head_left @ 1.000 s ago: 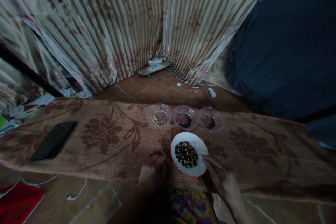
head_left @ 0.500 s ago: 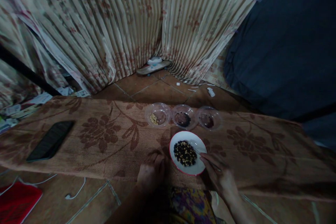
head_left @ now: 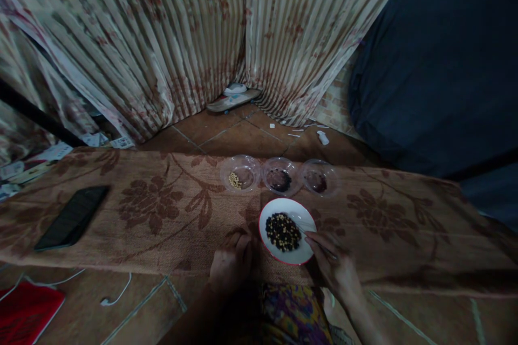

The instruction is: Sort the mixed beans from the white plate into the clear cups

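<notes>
In front of me stands a white bowl (head_left: 306,256) with a red rim, holding mixed black and pale yellow beans (head_left: 282,232). My right hand (head_left: 334,261) is at the bowl's right edge, pinching thin metal tweezers (head_left: 300,223) whose tips reach in beside the beans. My left hand (head_left: 231,261) rests curled on the cloth, left of the bowl; I see nothing in it. Beyond the bowl are three clear plastic cups in a row: the left cup (head_left: 251,173) has yellow beans, the middle cup (head_left: 278,163) black ones, the right cup (head_left: 329,175) dark reddish ones.
A brown flowered cloth (head_left: 162,248) covers the low table. A black phone (head_left: 73,218) lies at the left. A skateboard (head_left: 233,101) and small white scraps (head_left: 322,137) are on the tiled floor behind, near striped curtains (head_left: 194,32). A red cloth (head_left: 28,310) lies at lower left.
The view has shifted slightly, so everything sits a little higher and further left. Both hands keep nearly the same place relative to the bowl; the tweezers stay in it.
</notes>
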Motion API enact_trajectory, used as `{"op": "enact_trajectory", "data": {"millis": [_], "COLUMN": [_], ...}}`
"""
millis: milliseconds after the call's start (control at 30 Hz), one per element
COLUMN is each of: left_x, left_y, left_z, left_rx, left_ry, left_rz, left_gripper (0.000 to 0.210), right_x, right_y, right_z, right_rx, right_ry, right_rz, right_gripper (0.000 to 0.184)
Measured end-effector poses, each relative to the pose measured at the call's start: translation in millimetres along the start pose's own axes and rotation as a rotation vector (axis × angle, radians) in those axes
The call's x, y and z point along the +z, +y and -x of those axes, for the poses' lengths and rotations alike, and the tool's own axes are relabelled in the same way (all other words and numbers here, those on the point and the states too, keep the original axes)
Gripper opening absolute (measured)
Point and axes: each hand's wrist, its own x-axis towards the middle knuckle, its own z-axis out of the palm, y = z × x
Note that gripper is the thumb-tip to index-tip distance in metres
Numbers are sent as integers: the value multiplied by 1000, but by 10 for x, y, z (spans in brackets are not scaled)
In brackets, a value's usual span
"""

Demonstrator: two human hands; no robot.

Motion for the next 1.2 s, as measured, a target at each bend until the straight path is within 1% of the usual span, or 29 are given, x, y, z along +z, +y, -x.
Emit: {"op": "enact_trajectory", "data": {"millis": [233, 500, 633, 900, 967, 1033, 1100, 1200], "left_x": [-1, 7, 1, -19, -18, -10, 2, 9], "left_y": [5, -15, -9, 14, 7, -4, -15, -19], "left_z": [-3, 1, 0, -15, -14, -12, -11, -14], "left_rx": [4, 17, 6, -2, 5, 16, 24, 36], "left_ry": [11, 14, -1, 7, 7, 20, 48, 76], "left_rz": [-25, -29, -22, -15, -15, -21, -35, -44], "left_gripper": [19, 17, 18, 20, 18, 18, 19, 19], "right_x": [2, 17, 10, -44, -94, -179, -290, -441], "right_y": [0, -14, 1, -4, -2, 13, 54, 177], "right_z": [-5, 5, 27, 57, 31, -56, -222, -566], "right_rx": [-33, -33, -5, 68, 72, 67, 51, 25], "right_ry": [17, 55, 73, 126, 160, 222, 308, 445], "right_rz": [12, 0, -9, -41, -47, -40, -9, 13], "right_gripper": [21, 19, 19, 21, 20, 19, 19, 22]}}
